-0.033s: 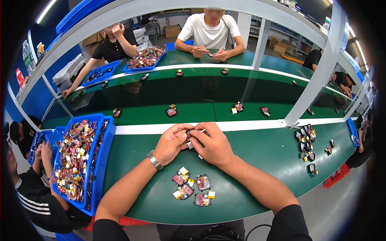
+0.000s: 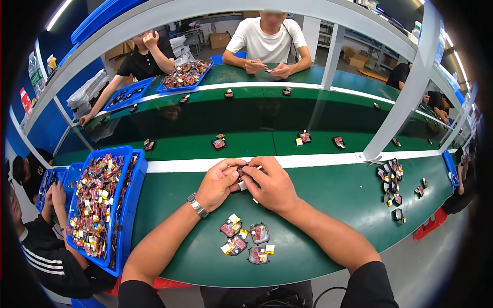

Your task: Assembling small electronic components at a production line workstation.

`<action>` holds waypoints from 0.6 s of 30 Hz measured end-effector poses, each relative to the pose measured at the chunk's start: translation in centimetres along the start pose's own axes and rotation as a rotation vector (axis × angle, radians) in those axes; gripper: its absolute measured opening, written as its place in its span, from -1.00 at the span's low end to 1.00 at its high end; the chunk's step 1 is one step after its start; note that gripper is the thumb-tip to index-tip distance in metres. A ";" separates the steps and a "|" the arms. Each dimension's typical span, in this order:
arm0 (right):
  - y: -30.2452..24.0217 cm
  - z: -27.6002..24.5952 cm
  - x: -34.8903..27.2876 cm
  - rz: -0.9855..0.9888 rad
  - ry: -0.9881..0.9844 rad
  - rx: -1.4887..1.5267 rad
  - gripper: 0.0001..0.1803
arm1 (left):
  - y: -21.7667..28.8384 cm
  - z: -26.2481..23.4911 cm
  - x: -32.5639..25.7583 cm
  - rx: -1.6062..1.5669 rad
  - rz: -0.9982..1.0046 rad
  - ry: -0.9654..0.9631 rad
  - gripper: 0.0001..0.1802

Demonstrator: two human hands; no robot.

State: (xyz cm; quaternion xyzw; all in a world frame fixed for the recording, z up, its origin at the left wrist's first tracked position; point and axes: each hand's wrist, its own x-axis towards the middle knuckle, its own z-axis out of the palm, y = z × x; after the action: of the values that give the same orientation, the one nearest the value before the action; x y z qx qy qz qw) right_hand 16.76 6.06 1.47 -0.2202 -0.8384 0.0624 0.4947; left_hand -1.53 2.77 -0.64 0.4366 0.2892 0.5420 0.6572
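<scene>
Head: left fingers (image 2: pixel 230 178) grip a dark part (image 2: pixel 241 171); right fingers (image 2: pixel 256 174) too

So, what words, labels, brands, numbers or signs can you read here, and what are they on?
No text is readable.
Small units: any print too small.
Clear bottle: any label too small.
Red bottle: any label too blurred.
Watch: any marks too small.

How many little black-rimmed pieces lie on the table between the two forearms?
4, clustered: upper-left piece, upper-right piece, lower-left piece and lower-right piece. The left hand and right hand hold a dark item, mostly hidden, so uncounted.
</scene>
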 end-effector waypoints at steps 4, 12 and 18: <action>-0.1 0.2 -0.2 0.008 -0.008 -0.092 -0.82 | 0.1 0.3 0.0 0.012 -0.015 0.014 -0.68; -0.4 0.1 -0.3 -0.038 -0.065 -0.204 -0.83 | -0.2 0.0 0.0 0.021 -0.037 0.031 -0.66; -0.1 0.3 -0.6 -0.063 -0.063 -0.257 -0.84 | -0.2 0.1 0.0 0.028 -0.054 0.041 -0.69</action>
State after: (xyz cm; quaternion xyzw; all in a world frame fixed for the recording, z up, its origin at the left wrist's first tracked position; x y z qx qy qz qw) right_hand 16.71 5.72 0.94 -0.2533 -0.8611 -0.0541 0.4375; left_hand -1.32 2.69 -0.79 0.4266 0.3218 0.5289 0.6593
